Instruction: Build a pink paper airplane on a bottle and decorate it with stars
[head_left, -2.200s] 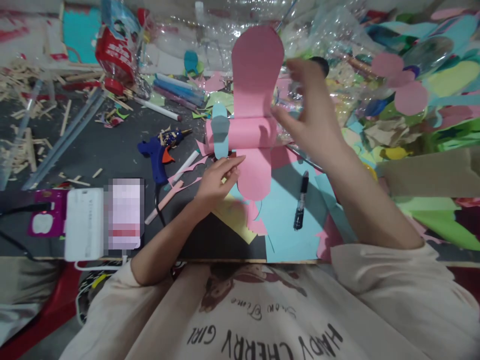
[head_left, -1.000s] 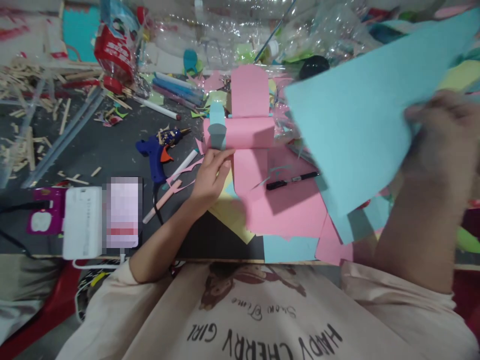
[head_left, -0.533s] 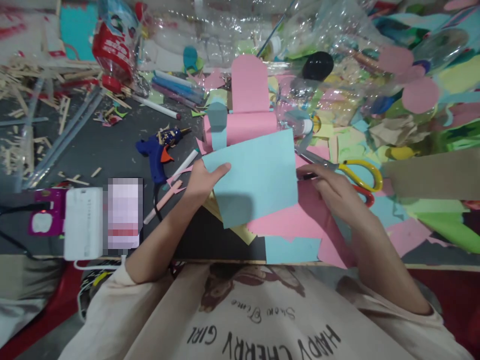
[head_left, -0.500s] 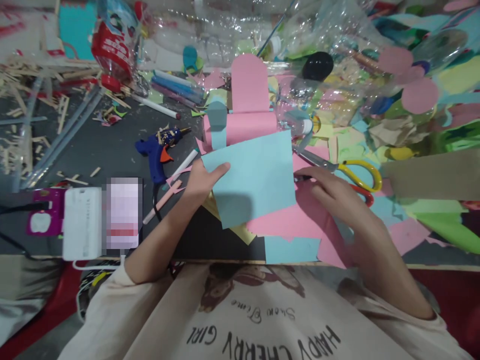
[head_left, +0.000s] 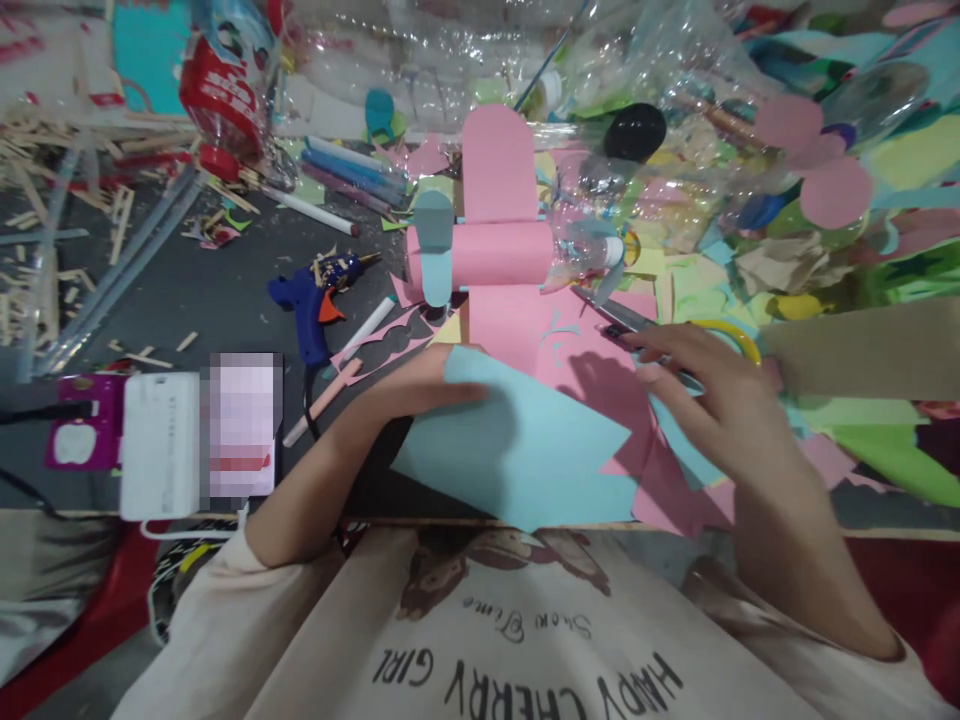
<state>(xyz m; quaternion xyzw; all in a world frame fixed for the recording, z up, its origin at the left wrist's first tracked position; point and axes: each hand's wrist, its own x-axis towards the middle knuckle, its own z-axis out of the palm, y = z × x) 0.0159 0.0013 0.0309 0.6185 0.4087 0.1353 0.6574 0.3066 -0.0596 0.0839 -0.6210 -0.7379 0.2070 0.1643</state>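
In my left hand (head_left: 446, 380) is a sheet of light blue paper (head_left: 555, 430), pinched at its upper left edge and tilted low over the table's front edge. My right hand (head_left: 697, 390) has its thumb and fingers closed around the end of a slim dark pen-like object (head_left: 616, 334), whose exact kind is unclear. Scissors (head_left: 739, 340) with yellow handles lie partly hidden under that hand. Beyond the paper stands a plastic bottle (head_left: 589, 250) wrapped in pink paper (head_left: 495, 252), with pink rounded strips like wings and a blue strip (head_left: 436, 250) across its left end.
A blue glue gun (head_left: 311, 300) lies to the left, beside a pale marker (head_left: 367, 330). A phone (head_left: 241, 420) and a white power bank (head_left: 161, 445) sit at the front left. Pink paper (head_left: 675, 490) and scraps cover the right. Plastic bottles and wooden sticks (head_left: 67, 210) line the back.
My left hand has brought the blue paper down and towards me, turning it, which uncovers the near pink wing. My right hand has shifted right with the dark object.
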